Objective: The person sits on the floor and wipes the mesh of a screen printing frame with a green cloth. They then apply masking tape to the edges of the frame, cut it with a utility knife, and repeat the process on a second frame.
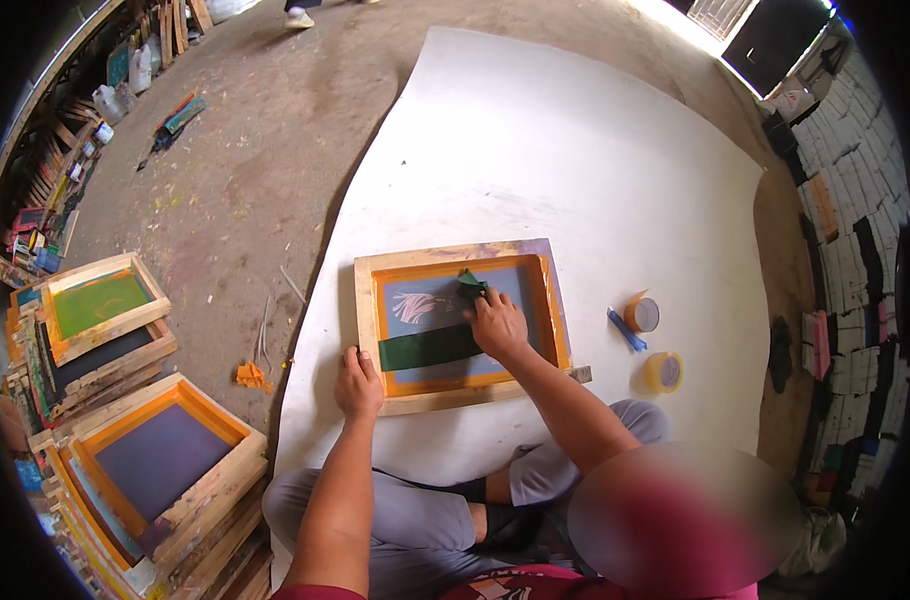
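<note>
A wooden-framed printing screen (455,400) lies flat in front of me, its bluish mesh bordered in orange, with a pale streaked patch at upper left. My left hand (358,385) grips the frame's lower left edge. A dark green strip (430,347) lies across the mesh's lower part and runs under my right hand (498,322). That hand is over the mesh's right half, its fingers drawn together on a loose dark green piece (470,283). I cannot tell whether this piece joins the strip, or whether it is tape or cloth.
Right of the frame lie a brown tape roll (642,313), a blue cutter (627,330) and a yellowish tape roll (664,371) on the white sheet (575,150). Stacked screens (175,470) stand at left by an orange scrap (253,375). Another person's foot (300,18) shows at the top.
</note>
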Demonstrator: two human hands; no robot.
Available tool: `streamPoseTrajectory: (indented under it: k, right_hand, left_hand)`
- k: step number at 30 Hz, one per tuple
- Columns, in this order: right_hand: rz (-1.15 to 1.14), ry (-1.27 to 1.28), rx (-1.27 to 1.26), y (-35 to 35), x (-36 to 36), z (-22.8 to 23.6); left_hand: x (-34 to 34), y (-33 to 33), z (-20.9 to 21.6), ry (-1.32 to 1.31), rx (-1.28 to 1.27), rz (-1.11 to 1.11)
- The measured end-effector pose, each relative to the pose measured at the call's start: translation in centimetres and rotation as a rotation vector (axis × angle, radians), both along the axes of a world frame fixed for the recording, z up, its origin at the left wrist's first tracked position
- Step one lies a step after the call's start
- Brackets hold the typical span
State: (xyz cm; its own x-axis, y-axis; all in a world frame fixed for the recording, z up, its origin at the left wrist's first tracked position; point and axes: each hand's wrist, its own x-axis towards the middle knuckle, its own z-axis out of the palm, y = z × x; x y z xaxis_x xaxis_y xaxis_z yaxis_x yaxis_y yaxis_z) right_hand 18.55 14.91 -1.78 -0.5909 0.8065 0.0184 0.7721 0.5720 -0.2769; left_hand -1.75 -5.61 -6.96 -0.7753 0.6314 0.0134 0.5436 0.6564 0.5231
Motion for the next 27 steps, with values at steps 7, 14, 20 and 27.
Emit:
streamPoseTrajectory:
  k: [7, 14, 20, 27]
  right_hand:
    - [0.43, -0.18, -0.021, -2.2, 4.7, -2.2]
    - [-0.074, -0.244, 0.192, 4.2, 6.0, -2.8]
    - [-0.005, -0.153, -0.384, -0.6, 4.8, 0.5]
    - [-0.548, 0.621, -0.179, 3.5, 15.3, 3.6]
  left_hand:
    - [-0.4, 0.0, -0.1, -0.005, -0.017, -0.014]
    - [0.1, 0.6, -0.4, -0.023, -0.012, 0.0]
    - [-0.8, -0.3, -1.6, 0.001, -0.033, 0.034]
    - [-0.5, 0.1, -0.8, -0.041, -0.066, -0.022]
